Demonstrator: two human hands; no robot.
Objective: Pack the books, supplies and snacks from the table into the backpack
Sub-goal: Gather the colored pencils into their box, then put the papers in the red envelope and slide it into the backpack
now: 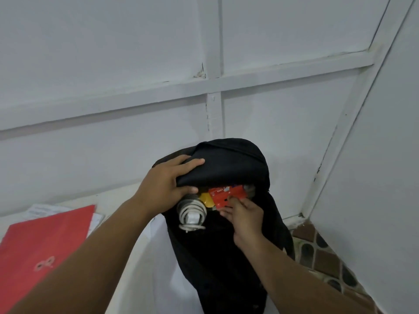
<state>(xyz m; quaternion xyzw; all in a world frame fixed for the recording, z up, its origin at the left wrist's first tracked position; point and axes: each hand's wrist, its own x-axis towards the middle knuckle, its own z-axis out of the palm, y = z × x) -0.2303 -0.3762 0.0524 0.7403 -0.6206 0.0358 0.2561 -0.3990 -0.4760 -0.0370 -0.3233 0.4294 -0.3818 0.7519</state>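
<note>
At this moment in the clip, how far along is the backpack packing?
Partly done. A white coiled cable and a yellow packet already sit in the black backpack. In hand: the left hand holds the flap open while the right hand pushes in a red packet. Left: a red folder and papers on the table.

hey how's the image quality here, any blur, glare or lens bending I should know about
Head view: dim, flat light, no glare or hard shadows; the backpack is so dark that its folds barely show; wall battens bow, so there is wide-angle distortion; the left hand, right hand, red packet and white cable look soft; packet print is unreadable.
</note>
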